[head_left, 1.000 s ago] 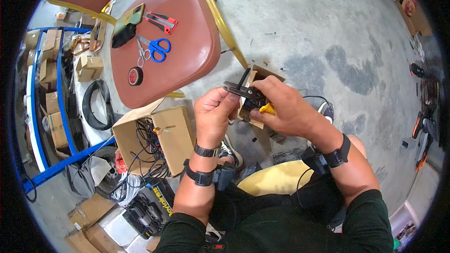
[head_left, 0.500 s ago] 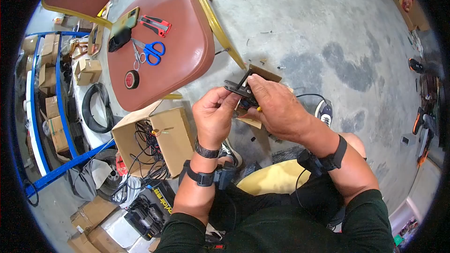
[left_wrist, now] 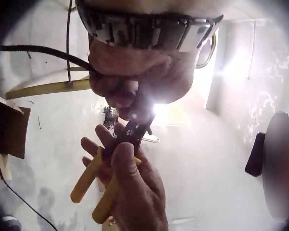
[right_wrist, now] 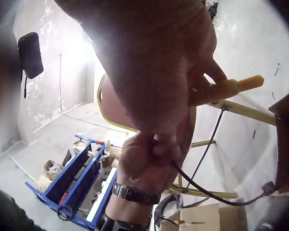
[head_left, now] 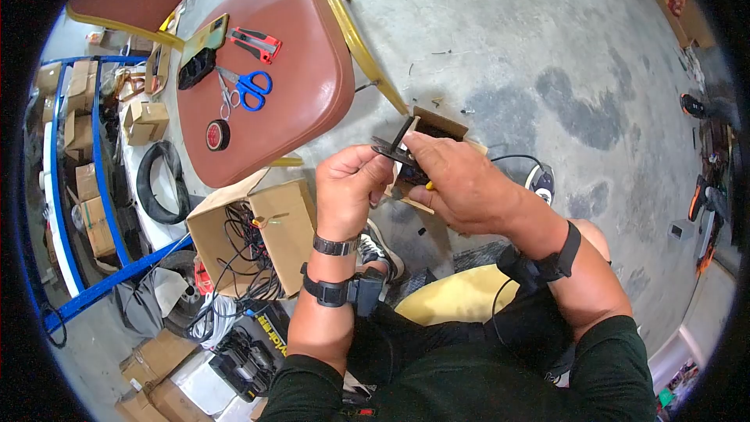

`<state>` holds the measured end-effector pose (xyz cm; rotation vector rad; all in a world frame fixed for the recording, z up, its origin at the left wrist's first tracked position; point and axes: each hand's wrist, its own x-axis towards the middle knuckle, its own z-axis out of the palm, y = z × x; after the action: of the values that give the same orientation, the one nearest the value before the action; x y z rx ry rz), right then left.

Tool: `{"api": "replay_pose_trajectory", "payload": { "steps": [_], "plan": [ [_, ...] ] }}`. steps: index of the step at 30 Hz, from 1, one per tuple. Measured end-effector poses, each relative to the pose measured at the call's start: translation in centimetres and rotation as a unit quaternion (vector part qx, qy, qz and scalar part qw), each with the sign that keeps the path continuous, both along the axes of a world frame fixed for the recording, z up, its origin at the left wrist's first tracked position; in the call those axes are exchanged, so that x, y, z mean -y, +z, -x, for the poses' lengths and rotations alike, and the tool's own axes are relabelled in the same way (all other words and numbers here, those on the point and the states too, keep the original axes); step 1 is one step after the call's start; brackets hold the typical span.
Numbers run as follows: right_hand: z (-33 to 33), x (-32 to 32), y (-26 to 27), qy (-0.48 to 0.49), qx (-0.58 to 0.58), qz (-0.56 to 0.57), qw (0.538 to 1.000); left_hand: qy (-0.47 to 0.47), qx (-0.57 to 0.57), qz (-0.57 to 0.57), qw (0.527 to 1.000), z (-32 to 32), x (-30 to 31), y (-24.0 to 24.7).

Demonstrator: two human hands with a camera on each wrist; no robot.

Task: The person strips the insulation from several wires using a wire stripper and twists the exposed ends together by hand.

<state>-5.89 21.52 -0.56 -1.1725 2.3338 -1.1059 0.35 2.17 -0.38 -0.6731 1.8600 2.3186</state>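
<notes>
A pair of crimping-style pliers (left_wrist: 130, 131), dark flat metal with two smooth yellow handles spread apart, is held in the air beyond the near right corner of the chair (head_left: 293, 129), the landmark here, which has one padded, glossy reddish-brown seat and gold-coloured tubular metal legs. The right grip (head_left: 467, 187) is closed around the pliers' handles, while the left grip (head_left: 349, 187) pinches one round, flexible black cable (left_wrist: 43, 49) at the tool's head. One steel-link watch (head_left: 336, 246) circles the left wrist. On the chair's seat lie one red-and-black plastic cutter (head_left: 256, 44), one pair of scissors (head_left: 251, 91) with two blue loop handles, one small silvery looped tool (head_left: 229, 99), one ring-shaped roll of black tape (head_left: 217, 135) and one phone (head_left: 209, 35) in a greenish case. Just below the chair's near edge stands one open cardboard box (head_left: 285, 223) with tangled thin black cords (head_left: 244, 227); another cardboard box (head_left: 441, 123) sits right of the chair on mottled grey concrete floor (head_left: 484, 31). One blue metal rack (head_left: 100, 148) stands left of the chair.
</notes>
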Motion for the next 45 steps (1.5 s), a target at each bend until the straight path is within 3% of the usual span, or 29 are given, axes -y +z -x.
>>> {"api": "replay_pose_trajectory", "payload": {
  "steps": [5,8,14,17,20,23,45],
  "plan": [
    [0.1,-0.3,-1.6,-0.001,0.120,0.078,0.990,-0.011,0.019,-0.027,0.999,0.1,-0.1,0.1],
    [1.1,-0.4,0.2,0.036,0.320,0.079,0.943,-0.009,0.024,-0.029,0.999,0.0,0.1,0.2],
    [1.6,-0.2,0.3,0.054,0.345,0.093,0.932,-0.019,0.011,-0.052,0.998,-0.1,0.6,-0.1],
    [1.3,-0.2,-0.2,0.033,0.332,0.076,0.940,-0.009,0.016,-0.047,0.999,-0.1,0.6,0.0],
    [0.6,0.1,-1.3,-0.006,0.186,0.094,0.978,0.001,0.024,-0.062,0.998,-0.2,0.7,-0.2],
    [0.3,0.5,-0.7,-0.017,0.027,0.013,0.999,-0.004,0.004,-0.064,0.998,-0.2,0.7,-0.5],
    [0.2,0.4,0.0,-0.021,0.003,-0.020,1.000,-0.028,-0.018,-0.018,0.999,0.0,0.0,-1.2]
  ]
}}
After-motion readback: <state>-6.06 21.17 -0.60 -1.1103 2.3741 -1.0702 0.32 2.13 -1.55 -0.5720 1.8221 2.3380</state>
